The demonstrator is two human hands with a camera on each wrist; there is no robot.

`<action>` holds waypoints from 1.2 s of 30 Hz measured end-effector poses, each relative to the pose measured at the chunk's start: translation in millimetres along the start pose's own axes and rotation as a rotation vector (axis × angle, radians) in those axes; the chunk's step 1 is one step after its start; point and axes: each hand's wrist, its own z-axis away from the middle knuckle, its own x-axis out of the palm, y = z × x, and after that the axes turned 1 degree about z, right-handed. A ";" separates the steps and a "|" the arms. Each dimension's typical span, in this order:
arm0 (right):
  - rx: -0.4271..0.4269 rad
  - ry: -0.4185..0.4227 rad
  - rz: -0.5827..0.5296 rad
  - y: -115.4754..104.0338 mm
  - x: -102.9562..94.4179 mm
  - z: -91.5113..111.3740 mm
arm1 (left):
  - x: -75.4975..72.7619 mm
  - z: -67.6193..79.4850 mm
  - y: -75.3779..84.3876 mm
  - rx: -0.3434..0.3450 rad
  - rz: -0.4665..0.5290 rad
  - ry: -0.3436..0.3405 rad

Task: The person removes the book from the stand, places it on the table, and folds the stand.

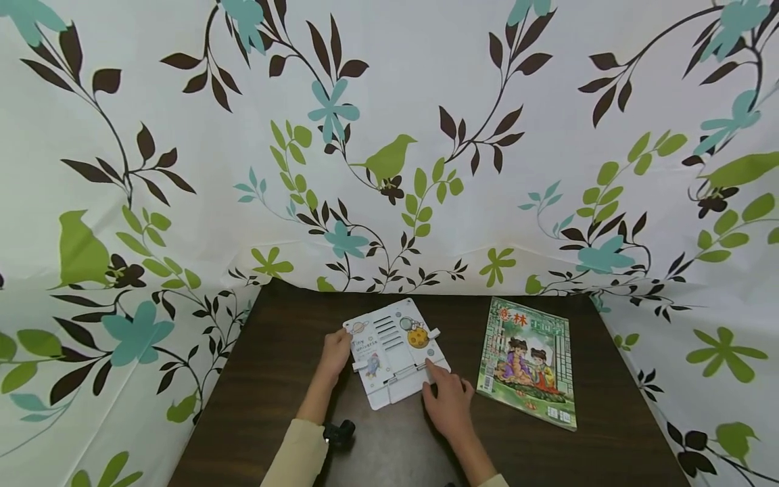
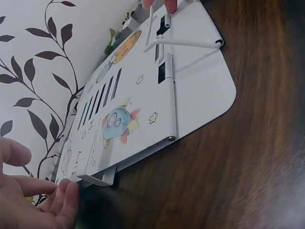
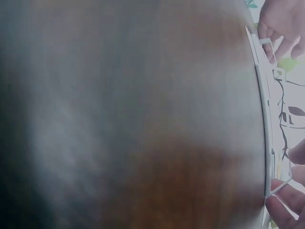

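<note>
A white folding book stand (image 1: pixel 395 355) with cartoon planets and the words "Tiny universe" lies tilted sideways on the dark table. At its upper left edge, my left hand (image 1: pixel 335 353) grips the corner; in the left wrist view the left fingertips (image 2: pixel 69 195) meet that edge beside a small white side clip (image 2: pixel 102 177). My right hand (image 1: pixel 449 399) is at the lower right of the stand, fingers pinching the bent white wire (image 2: pixel 183 44) hinged along its front. In the right wrist view, the right fingers (image 3: pixel 286 202) lie around this wire, and the stand appears edge-on.
A green illustrated magazine (image 1: pixel 528 365) lies to the right of the stand on the dark wooden table (image 1: pixel 274 379). A white curtain (image 1: pixel 389 223) printed with leaves and birds hangs behind the table and at both sides. A black wrist device (image 1: pixel 341 433) sits on my left wrist.
</note>
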 end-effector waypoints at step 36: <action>0.084 -0.092 0.024 -19.3 9.2 15.1 | 11.3 -29.0 26.6 0.045 -0.308 -0.077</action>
